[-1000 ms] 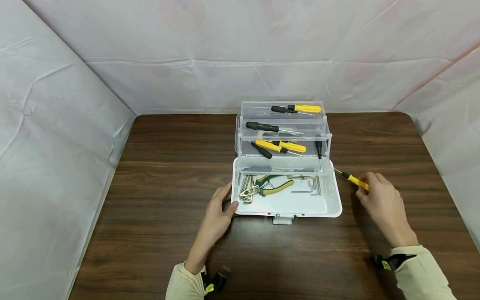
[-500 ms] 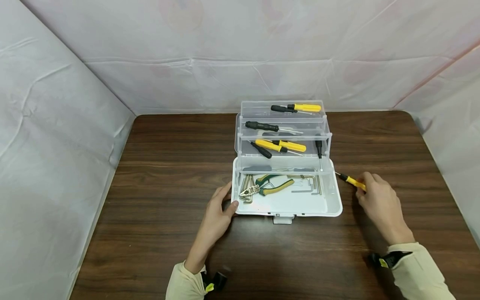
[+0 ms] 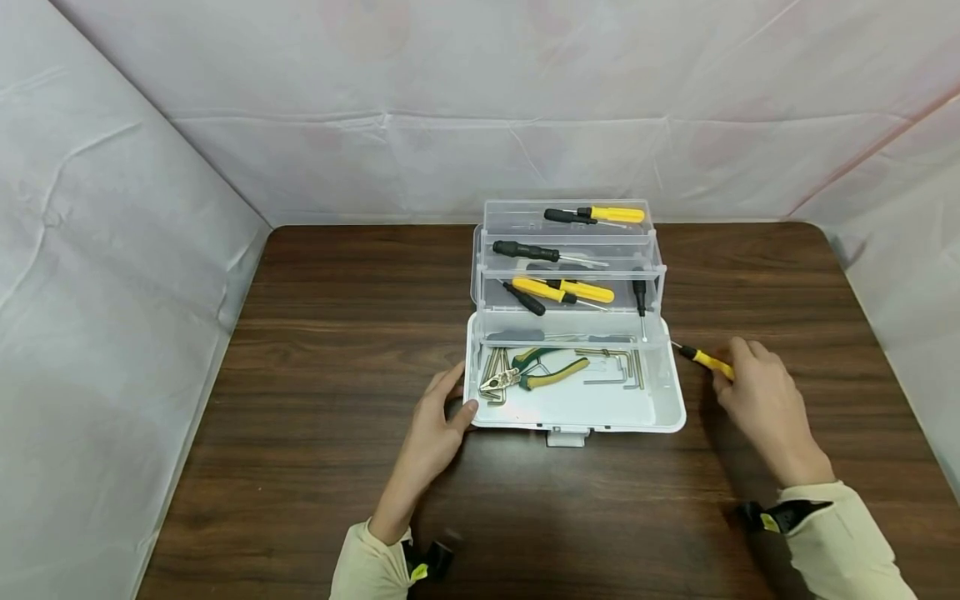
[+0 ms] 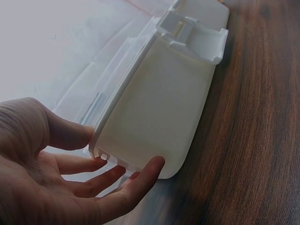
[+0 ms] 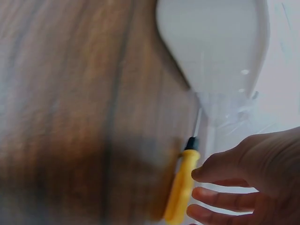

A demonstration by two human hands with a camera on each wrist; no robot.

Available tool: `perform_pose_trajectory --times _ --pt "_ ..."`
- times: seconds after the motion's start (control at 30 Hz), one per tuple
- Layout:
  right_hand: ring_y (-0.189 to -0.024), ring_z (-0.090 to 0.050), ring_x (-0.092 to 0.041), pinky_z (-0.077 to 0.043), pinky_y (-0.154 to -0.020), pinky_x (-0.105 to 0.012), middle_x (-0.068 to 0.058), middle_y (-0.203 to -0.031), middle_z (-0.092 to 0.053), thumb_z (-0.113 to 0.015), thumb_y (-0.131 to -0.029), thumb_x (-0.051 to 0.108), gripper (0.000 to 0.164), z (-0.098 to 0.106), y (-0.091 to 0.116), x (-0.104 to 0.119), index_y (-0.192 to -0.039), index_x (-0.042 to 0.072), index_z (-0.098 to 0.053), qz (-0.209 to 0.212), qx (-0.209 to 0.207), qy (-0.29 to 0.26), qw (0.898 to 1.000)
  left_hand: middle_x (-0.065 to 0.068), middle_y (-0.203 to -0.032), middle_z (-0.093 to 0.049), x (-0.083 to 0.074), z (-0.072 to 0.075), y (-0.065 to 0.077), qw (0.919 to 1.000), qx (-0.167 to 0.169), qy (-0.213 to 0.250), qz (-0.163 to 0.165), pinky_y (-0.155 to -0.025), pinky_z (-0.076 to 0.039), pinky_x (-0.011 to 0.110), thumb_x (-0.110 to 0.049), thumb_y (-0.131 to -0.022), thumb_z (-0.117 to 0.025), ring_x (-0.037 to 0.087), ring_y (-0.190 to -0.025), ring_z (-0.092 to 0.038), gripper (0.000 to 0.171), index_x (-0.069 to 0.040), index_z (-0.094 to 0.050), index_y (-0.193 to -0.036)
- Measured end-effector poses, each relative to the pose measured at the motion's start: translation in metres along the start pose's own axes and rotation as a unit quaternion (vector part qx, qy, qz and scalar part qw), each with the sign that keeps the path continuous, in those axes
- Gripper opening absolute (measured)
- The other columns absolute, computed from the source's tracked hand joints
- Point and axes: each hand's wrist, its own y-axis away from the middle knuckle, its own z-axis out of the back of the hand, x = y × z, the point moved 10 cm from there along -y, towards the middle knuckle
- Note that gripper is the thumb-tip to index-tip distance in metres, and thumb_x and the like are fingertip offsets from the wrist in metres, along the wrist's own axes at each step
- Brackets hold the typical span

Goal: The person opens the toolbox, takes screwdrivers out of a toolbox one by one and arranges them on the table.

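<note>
A white toolbox (image 3: 577,414) stands open on the table, its clear tiered trays (image 3: 570,273) raised at the back. My left hand (image 3: 431,433) holds the box's front left corner, thumb at the rim and fingers along the side, as the left wrist view shows. Beside the box's right end, my right hand (image 3: 765,404) pinches the yellow handle of a screwdriver (image 5: 183,180). Its blade points at the box's right wall. Inside the box lie green-handled pliers (image 3: 555,375) and several hex keys (image 3: 495,375).
Several black and yellow screwdrivers lie in the trays, including a yellow one (image 3: 617,214) at the top and a black one (image 3: 525,250) below it. A latch (image 3: 566,438) hangs at the box's front. The wooden table (image 3: 337,333) meets white sheeting (image 3: 450,150) behind.
My right hand and the screwdriver have shifted slightly left over the last second, with the handle lying a little closer to the box. My left hand and the box stay nearly where they were.
</note>
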Motion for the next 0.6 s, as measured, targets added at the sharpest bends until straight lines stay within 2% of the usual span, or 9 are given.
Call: perform_pose_trajectory --times 0.17,0.4,0.6 --pt "-0.094 -0.059 -0.057 -0.044 -0.07 -0.07 -0.034 -0.104 -0.062 -0.07 -0.086 -0.002 0.028 0.014 -0.004 0.016 -0.111 -0.009 -0.06 0.006 -0.015 -0.002 1.0 0.017 -0.148 -0.056 0.0 0.0 0.0 1.0 0.001 0.001 -0.001 -0.109 -0.048 0.055 0.003 -0.098 -0.063 0.037 -0.129 -0.06 0.059 0.001 -0.046 -0.155" --pt "-0.096 -0.061 -0.052 -0.044 -0.073 -0.066 -0.03 -0.106 -0.066 -0.071 -0.086 -0.005 0.026 0.039 -0.009 0.05 -0.112 -0.004 -0.066 0.044 -0.065 -0.026 0.997 0.017 -0.149 -0.055 0.001 0.0 0.0 1.0 0.003 0.005 0.001 -0.11 -0.048 0.055 0.003 -0.099 -0.063 0.037 -0.13 -0.059 0.059 0.001 -0.045 -0.155" --pt "-0.096 -0.061 -0.051 -0.045 -0.072 -0.065 -0.028 -0.108 -0.066 -0.071 -0.088 -0.003 0.025 0.048 -0.015 0.071 -0.112 -0.002 -0.067 0.051 -0.071 -0.032 0.996 0.018 -0.149 -0.055 0.001 0.0 0.0 1.0 0.002 0.007 -0.002 -0.109 -0.048 0.054 0.003 -0.099 -0.063 0.037 -0.129 -0.06 0.059 0.001 -0.045 -0.155"
